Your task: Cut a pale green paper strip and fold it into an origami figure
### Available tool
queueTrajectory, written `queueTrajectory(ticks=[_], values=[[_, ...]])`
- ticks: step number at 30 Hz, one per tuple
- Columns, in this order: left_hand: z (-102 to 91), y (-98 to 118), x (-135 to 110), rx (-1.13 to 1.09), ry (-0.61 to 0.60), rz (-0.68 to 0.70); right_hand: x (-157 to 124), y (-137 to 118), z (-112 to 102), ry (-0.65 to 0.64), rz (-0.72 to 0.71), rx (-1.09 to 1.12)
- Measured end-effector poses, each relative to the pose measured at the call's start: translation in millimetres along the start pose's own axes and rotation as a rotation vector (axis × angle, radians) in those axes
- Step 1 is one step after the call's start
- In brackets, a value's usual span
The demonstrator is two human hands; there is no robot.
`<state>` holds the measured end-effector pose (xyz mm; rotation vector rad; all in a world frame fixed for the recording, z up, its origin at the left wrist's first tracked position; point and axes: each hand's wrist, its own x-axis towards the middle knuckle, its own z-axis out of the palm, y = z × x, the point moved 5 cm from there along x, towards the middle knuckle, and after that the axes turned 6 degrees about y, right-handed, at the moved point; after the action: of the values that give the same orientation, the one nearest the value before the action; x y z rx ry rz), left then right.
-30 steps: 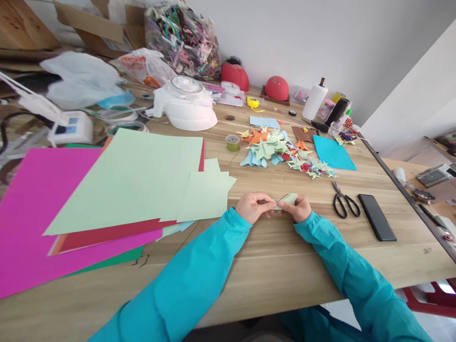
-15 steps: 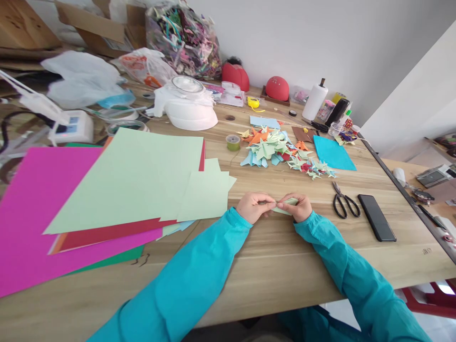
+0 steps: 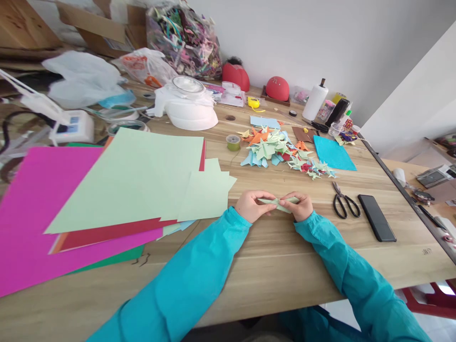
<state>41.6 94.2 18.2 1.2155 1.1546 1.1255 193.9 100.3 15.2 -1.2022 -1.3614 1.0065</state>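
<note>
My left hand (image 3: pixel 251 205) and my right hand (image 3: pixel 301 206) rest on the wooden table (image 3: pixel 270 266), both pinching a small folded piece of pale green paper (image 3: pixel 278 204) that spans the gap between them. The paper lies nearly flat and narrow, held at each end by thumb and fingers. Both sleeves are turquoise. Just left of my hands lies a stack of pale green sheets (image 3: pixel 142 180) on top of red and magenta sheets (image 3: pixel 39 209).
A heap of folded paper figures (image 3: pixel 281 152) sits beyond my hands, with a blue sheet (image 3: pixel 333 153) to its right. Black scissors (image 3: pixel 344 202) and a black phone (image 3: pixel 376 217) lie at right. A spool (image 3: pixel 233 142), a white appliance (image 3: pixel 187 105) and bags crowd the back.
The folded green paper has gone from standing up near my right hand to lying flatter and stretched between both hands. My hands have barely shifted.
</note>
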Motion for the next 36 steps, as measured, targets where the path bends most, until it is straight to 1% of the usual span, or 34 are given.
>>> queueTrajectory(ticks=[3, 6, 13, 17, 20, 23, 25, 27, 29, 30, 33, 35, 36], values=[[-3.3, 0, 1, 0.026, 0.023, 0.029, -1, -1, 2, -0.026, 0.013, 0.008], [-6.1, 3, 2, -0.008, 0.052, 0.080, -3, -2, 6, -0.055, 0.005, 0.030], [-1.6, 10, 0, 0.048, 0.027, 0.184, -6, -2, 14, -0.135, -0.050, 0.105], [0.8, 6, 0, -0.036, 0.046, 0.151, -5, -6, 13, -0.109, -0.099, 0.122], [5.5, 4, -1, -0.042, -0.013, 0.129, -3, -7, 10, -0.052, -0.116, 0.142], [8.2, 4, -2, 0.021, -0.060, 0.153, -2, -5, 9, -0.044, -0.092, 0.162], [7.4, 3, -2, 0.083, -0.054, 0.144, -2, -1, 9, -0.055, -0.032, 0.179], [6.8, 2, -1, 0.095, -0.059, 0.119, -4, 3, 10, -0.067, 0.055, 0.185], [6.7, 1, 0, 0.057, -0.076, 0.099, -5, 6, 12, -0.104, 0.115, 0.150], [6.7, 0, 0, 0.036, -0.086, 0.088, -6, 5, 13, -0.138, 0.120, 0.112], [7.0, -2, 1, 0.004, -0.117, 0.049, -9, 2, 17, -0.253, 0.074, -0.017], [8.1, -4, 1, -0.018, -0.151, 0.016, -10, 2, 20, -0.314, 0.067, -0.055], [8.8, -5, 1, -0.036, -0.166, -0.004, -11, 3, 20, -0.325, 0.073, -0.056]])
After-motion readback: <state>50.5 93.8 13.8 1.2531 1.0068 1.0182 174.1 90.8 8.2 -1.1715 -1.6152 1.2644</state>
